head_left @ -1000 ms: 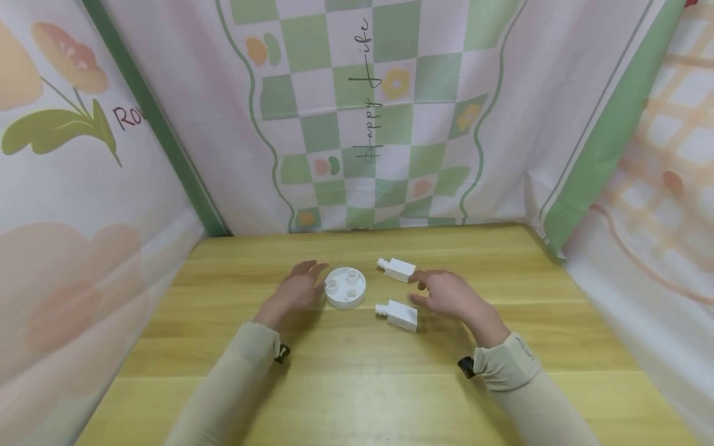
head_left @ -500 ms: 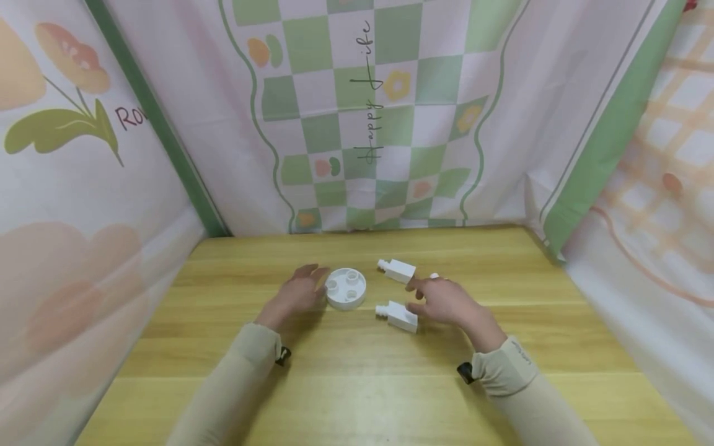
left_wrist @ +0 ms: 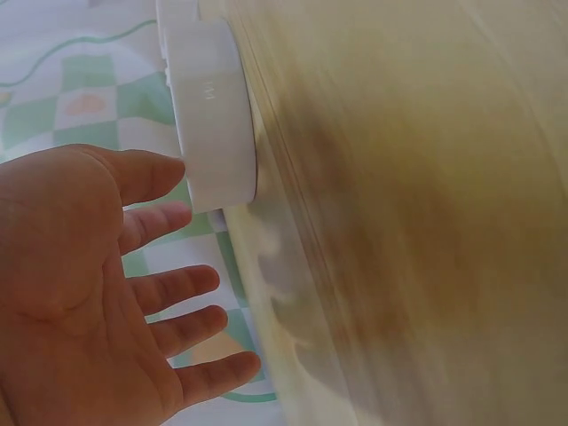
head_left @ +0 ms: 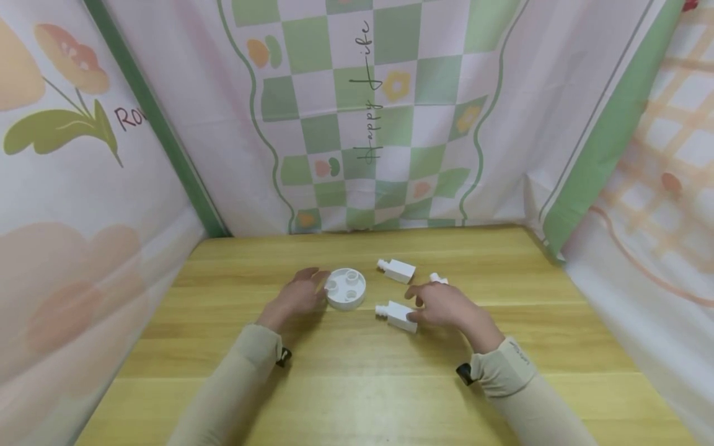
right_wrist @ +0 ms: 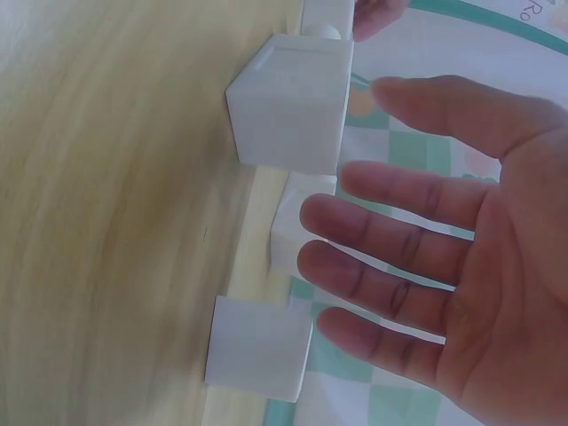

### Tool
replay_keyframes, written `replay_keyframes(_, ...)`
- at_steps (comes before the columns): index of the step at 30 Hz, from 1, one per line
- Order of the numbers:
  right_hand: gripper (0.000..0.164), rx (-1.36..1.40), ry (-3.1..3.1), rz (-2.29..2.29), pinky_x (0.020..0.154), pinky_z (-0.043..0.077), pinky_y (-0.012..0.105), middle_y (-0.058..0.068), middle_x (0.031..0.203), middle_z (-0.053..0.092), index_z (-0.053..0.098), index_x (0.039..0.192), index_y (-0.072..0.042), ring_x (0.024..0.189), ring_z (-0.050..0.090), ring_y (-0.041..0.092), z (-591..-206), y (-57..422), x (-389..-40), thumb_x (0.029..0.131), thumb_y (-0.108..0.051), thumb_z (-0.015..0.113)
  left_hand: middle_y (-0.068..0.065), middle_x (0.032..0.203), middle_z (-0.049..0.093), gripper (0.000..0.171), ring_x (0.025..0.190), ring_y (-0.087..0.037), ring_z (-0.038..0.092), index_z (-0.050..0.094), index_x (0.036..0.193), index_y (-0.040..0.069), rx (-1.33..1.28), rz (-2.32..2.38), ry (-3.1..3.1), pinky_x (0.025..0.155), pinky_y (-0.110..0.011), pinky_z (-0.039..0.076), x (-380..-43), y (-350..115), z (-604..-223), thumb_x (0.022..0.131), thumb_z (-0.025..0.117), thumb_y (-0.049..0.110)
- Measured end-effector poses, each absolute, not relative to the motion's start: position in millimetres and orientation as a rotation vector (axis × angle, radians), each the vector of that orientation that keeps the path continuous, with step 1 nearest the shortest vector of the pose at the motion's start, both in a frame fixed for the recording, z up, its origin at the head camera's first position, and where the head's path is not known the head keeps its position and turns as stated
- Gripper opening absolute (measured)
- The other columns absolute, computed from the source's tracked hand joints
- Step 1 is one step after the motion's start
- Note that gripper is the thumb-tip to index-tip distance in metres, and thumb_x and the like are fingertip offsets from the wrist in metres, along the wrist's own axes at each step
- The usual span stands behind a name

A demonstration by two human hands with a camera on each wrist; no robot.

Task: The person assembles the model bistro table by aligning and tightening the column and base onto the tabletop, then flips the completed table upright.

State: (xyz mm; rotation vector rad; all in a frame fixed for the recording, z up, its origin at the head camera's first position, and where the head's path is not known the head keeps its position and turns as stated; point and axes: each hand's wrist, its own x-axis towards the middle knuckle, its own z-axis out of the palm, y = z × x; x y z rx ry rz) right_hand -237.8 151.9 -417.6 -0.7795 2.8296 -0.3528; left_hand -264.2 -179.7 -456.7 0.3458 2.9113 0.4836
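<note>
A round white dish (head_left: 346,305) with three raised ring-shaped sockets lies on the table. Beside its left edge is my left hand (head_left: 295,296), fingers spread; in the left wrist view the thumb and forefinger tips are at the dish's side wall (left_wrist: 215,115). To the right lie a far white bottle-shaped block (head_left: 400,271) and a near one (head_left: 399,314), both with ridged necks pointing left. My right hand (head_left: 445,303) hovers over the near block's right end, fingers extended, holding nothing. A third white block (head_left: 438,278) is mostly hidden behind that hand.
The pieces lie on a wood-grain table (head_left: 357,384). A printed cloth (head_left: 357,124) hangs along the table's back edge, with more cloth on the left and right sides. Each wrist carries a small black device under a beige sleeve (head_left: 234,371).
My right hand has shifted slightly toward me, from the far block's end to over the near block, uncovering part of the third block. The left hand stays beside the dish.
</note>
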Motion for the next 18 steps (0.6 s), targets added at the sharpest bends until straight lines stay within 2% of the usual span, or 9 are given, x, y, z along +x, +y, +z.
replay_keyframes(18,0.048,-0.806,2.8,-0.325,0.074,0.056,0.036,-0.002,0.091,0.072,0.068,0.12,-0.014,0.084,0.066,0.014,-422.7,149.1,-238.6,0.078,-0.031,0.083,-0.019,0.163,0.027,0.056,0.151,-0.04,0.025,0.034,0.156,0.02,0.349,0.469,2.905,0.116,-0.061,0.034,-267.4,-179.0,-462.2,0.104,0.05,0.035)
